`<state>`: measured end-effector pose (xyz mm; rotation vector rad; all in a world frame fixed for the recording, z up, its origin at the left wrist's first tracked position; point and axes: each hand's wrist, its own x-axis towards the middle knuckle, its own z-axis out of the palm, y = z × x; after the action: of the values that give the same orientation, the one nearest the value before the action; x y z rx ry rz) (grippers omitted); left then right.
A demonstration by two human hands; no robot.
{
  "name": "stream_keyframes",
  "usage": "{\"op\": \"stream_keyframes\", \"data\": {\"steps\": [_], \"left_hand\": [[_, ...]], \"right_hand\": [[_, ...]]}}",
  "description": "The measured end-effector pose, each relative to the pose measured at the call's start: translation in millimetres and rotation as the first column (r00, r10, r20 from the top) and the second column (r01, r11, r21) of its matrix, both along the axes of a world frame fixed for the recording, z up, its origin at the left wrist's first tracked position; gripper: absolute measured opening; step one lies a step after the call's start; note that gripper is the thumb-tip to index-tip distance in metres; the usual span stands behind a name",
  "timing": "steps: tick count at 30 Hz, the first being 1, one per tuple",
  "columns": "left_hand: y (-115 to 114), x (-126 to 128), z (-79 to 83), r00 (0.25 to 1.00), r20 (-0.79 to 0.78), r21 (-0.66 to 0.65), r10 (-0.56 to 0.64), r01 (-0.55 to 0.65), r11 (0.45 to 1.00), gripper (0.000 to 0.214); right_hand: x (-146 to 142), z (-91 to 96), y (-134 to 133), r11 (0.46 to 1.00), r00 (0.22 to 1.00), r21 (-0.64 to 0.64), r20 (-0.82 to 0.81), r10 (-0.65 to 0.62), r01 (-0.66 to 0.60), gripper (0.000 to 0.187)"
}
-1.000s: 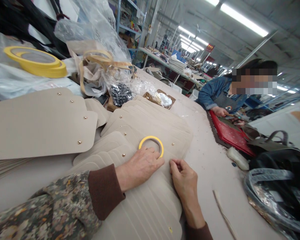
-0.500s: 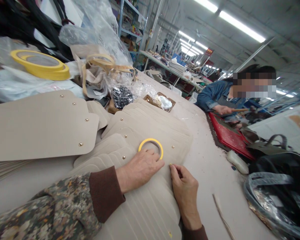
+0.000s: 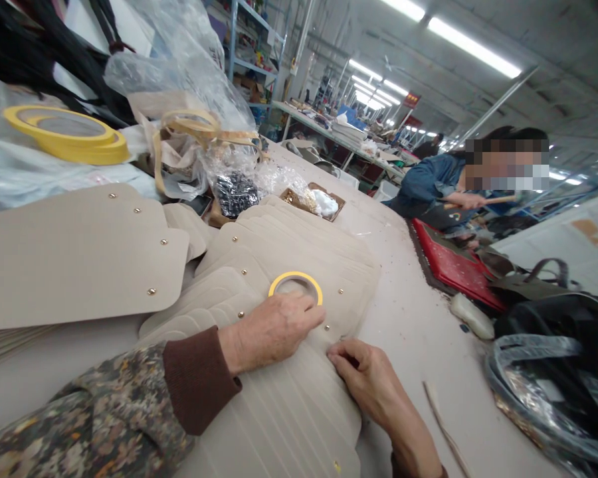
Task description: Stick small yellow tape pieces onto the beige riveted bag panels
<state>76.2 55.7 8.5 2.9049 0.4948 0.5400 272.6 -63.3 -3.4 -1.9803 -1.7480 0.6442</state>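
Observation:
My left hand (image 3: 274, 326) is closed on a roll of yellow tape (image 3: 295, 275), its fingers curled over the near rim. The roll is over a fanned stack of beige panels (image 3: 299, 229) with small gold-coloured studs. Just right of it, my right hand (image 3: 366, 372) holds thumb and forefinger pinched together at the right edge of the panels. Whatever lies between those fingertips is too small to make out. One gold stud (image 3: 327, 327) shows on the panel between my hands.
More beige panels (image 3: 80, 255) lie at left, below yellow tape rolls (image 3: 62, 133) on plastic bags. A small box of metal parts (image 3: 313, 200) sits behind the stack. At right, a co-worker with a hammer (image 3: 501, 199) is by a red board (image 3: 441, 259); a black bag (image 3: 543, 332) lies nearer.
My right hand has shifted slightly left and down, with more of its forearm showing. A stud between my hands has come into view. The co-worker's hammer has risen.

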Motion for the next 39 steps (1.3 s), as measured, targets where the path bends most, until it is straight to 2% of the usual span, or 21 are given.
{"op": "stream_keyframes", "data": {"steps": [2, 3, 5, 8, 12, 17, 20, 25, 28, 31, 33, 35, 37, 39], "left_hand": [[-1, 0, -0.9, 1.0, 0.011, -0.036, -0.012, 0.013, 0.999, 0.014], [-1, 0, -0.9, 0.999, 0.026, -0.05, -0.023, 0.024, 0.998, 0.014], [-3, -1, -0.6, 0.997, 0.064, -0.078, -0.045, 0.05, 0.996, 0.014], [-6, 0, -1.7, 0.987, 0.137, -0.109, -0.079, 0.094, 0.99, 0.02], [-9, 2, -6.4, 0.978, 0.201, -0.112, -0.063, 0.087, 0.99, 0.046], [-10, 3, -6.9, 0.983, 0.165, -0.138, -0.085, 0.108, 0.985, 0.035], [-10, 3, -4.2, 0.986, 0.134, -0.17, -0.097, 0.12, 0.978, 0.024], [-11, 2, -0.9, 0.995, 0.076, -0.23, -0.071, 0.086, 0.969, 0.011], [-12, 3, 0.1, 0.999, 0.041, -0.209, -0.026, 0.034, 0.977, 0.011], [-12, 4, 1.7, 1.0, 0.018, -0.144, -0.006, 0.009, 0.99, 0.009], [-12, 5, 2.9, 0.999, 0.051, -0.109, 0.0, 0.005, 0.994, 0.009], [-13, 4, 3.9, 0.995, 0.103, -0.088, 0.003, 0.006, 0.996, 0.01], [-15, 4, 4.3, 0.989, 0.15, -0.072, 0.002, 0.008, 0.997, 0.012], [-16, 4, 3.4, 0.983, 0.184, -0.053, -0.001, 0.011, 0.999, 0.014]], "right_hand": [[1, 4.2, -2, 0.999, 0.998, -0.052, -0.061, 0.003, -0.006, 0.02], [0, 5.3, -2, 0.999, 0.997, -0.032, -0.08, -0.014, 0.012, 0.019], [-3, 5.7, -2, 0.992, 0.992, 0.097, -0.107, -0.069, 0.08, 0.017], [-12, 4.1, 0, 0.921, 0.985, 0.358, -0.132, -0.111, 0.152, 0.019], [-25, 1.5, 5, 0.841, 0.999, 0.539, -0.036, -0.02, 0.037, 0.019], [-32, -0.1, 8, 0.775, 0.995, 0.627, 0.101, 0.019, -0.078, 0.017], [-34, 0.4, 8, 0.732, 0.98, 0.67, 0.2, -0.019, -0.123, 0.016], [-38, 0.7, 8, 0.716, 0.963, 0.691, 0.25, -0.103, -0.103, 0.015], [-41, 2.6, 8, 0.741, 0.982, 0.671, 0.128, -0.139, 0.018, 0.012], [-47, 7.7, 10, 0.826, 0.96, 0.493, -0.19, -0.205, 0.274, 0.013], [-52, 11.2, 13, 0.866, 0.858, 0.285, -0.443, -0.261, 0.411, 0.02], [-54, 12.7, 16, 0.877, 0.733, 0.124, -0.61, -0.302, 0.464, 0.026], [-50, 11.3, 18, 0.857, 0.653, 0.053, -0.672, -0.349, 0.513, 0.029], [-41, 7.4, 19, 0.814, 0.6, 0.02, -0.686, -0.411, 0.58, 0.03]]}}
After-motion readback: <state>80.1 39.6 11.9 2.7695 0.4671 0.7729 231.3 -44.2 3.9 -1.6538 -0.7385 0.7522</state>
